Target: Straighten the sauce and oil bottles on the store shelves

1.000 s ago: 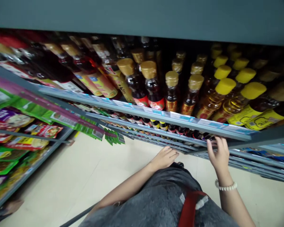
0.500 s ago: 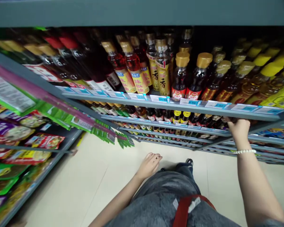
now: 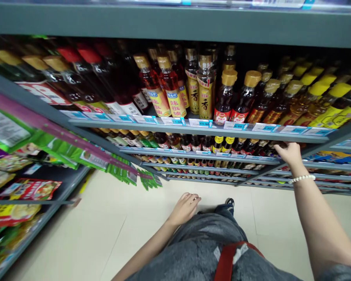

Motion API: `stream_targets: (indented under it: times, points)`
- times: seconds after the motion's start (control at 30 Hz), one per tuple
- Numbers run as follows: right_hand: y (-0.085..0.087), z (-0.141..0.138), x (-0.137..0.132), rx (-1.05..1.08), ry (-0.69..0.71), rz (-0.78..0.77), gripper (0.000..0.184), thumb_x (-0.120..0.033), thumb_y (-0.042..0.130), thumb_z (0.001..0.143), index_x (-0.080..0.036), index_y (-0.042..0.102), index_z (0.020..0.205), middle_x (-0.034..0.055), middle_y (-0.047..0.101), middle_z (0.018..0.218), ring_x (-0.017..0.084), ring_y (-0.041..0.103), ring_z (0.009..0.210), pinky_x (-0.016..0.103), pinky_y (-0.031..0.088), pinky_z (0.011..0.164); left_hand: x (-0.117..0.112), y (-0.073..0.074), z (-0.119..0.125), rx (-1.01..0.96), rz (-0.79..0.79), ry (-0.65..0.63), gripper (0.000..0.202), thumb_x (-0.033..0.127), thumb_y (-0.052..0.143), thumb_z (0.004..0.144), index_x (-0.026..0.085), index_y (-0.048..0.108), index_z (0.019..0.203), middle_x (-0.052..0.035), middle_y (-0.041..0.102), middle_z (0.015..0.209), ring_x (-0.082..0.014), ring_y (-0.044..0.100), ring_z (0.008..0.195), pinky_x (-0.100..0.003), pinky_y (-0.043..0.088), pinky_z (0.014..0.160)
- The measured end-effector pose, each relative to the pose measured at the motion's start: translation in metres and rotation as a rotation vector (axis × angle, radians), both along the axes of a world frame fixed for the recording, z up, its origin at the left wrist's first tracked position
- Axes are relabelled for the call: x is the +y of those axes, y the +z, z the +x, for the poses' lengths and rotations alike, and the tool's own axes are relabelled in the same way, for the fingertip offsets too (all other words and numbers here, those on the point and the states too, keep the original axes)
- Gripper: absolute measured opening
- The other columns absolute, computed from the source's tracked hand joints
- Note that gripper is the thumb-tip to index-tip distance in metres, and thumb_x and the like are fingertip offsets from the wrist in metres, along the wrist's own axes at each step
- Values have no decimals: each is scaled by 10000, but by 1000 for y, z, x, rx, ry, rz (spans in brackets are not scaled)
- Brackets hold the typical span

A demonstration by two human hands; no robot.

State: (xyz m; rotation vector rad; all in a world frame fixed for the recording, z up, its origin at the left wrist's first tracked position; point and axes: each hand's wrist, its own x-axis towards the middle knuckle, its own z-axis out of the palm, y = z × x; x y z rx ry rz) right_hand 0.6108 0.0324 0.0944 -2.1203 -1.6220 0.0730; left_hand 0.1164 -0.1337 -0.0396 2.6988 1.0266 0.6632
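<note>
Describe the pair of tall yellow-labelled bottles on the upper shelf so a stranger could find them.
On the grey upper shelf, look just left of centre. The two yellow-labelled bottles stand side by side, each bearing one large dark character; red-liquid bottles stand to their left, gold-capped dark bottles to their right.

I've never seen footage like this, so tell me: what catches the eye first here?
Rows of dark glass sauce bottles with gold caps and yellow-capped amber bottles crowd the grey metal store shelf straight ahead. The right hand, a white bead bracelet on its wrist, reaches into the shelf below, while the left hand hangs empty over the pale floor.
</note>
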Motion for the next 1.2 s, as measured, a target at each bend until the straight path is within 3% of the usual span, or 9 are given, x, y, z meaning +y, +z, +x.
stream_targets:
  times: [0.1,0.23,0.47,0.57,0.63,0.8,0.93,1.07,1.2]
  points:
    - [-3,-11,4,-73,-148,66,501,-481,732,825,-56,751,1090,176,687,1047,375,650,1059,391,479,910,3,0,0,14,-1,7,296,57,490,931,162,507,1208,-49,579,1070,-186,480,956,-351,332,936]
    - [-5,-6,12,-122,-157,14,532,-452,673,824,9,750,1076,242,660,1065,467,613,1077,475,455,928,8,-2,6,7,-6,8,297,64,490,935,159,503,1216,-51,579,1087,-186,483,958,-349,339,922]
    - [-17,16,2,-105,82,69,688,-593,398,809,-69,773,1053,181,695,908,359,663,883,402,442,796,14,-14,19,-18,-32,63,279,71,486,944,177,505,1201,-36,590,1087,-177,520,986,-345,343,946]
    - [-23,23,2,-101,124,64,683,-596,380,841,-68,773,1025,147,618,659,252,536,550,374,404,653,17,-15,26,-27,-36,83,291,66,488,939,182,506,1206,-31,593,1087,-177,521,990,-340,342,948]
    - [-27,29,5,-92,168,65,665,-584,373,861,-70,766,1016,142,624,677,213,484,499,356,396,615,18,-16,31,-34,-40,98,296,66,497,934,183,508,1206,-28,594,1089,-176,522,988,-340,340,953]
    - [-30,34,8,-122,294,127,594,-509,345,910,-70,746,921,182,688,871,298,662,792,348,459,716,20,-19,39,-45,-51,129,293,64,510,928,180,514,1197,-26,596,1097,-176,523,989,-343,340,956]
    - [-24,15,0,-188,268,250,574,-488,356,980,-54,726,914,158,651,739,261,627,688,342,458,703,23,-19,41,-42,-52,148,284,72,500,941,176,518,1204,-32,600,1096,-179,529,990,-350,344,957]
    - [-21,-9,1,-307,287,310,596,-534,385,1022,-49,730,1007,195,671,1081,307,617,1056,408,396,1055,27,-15,41,-34,-46,165,283,64,490,944,175,512,1204,-31,603,1097,-176,535,994,-348,351,951]
    - [-25,-18,15,-479,214,241,680,-662,397,987,-82,716,1146,228,642,1087,380,567,1129,542,354,1065,30,-11,41,-27,-34,192,292,58,501,933,178,509,1199,-25,598,1095,-174,534,990,-347,354,949]
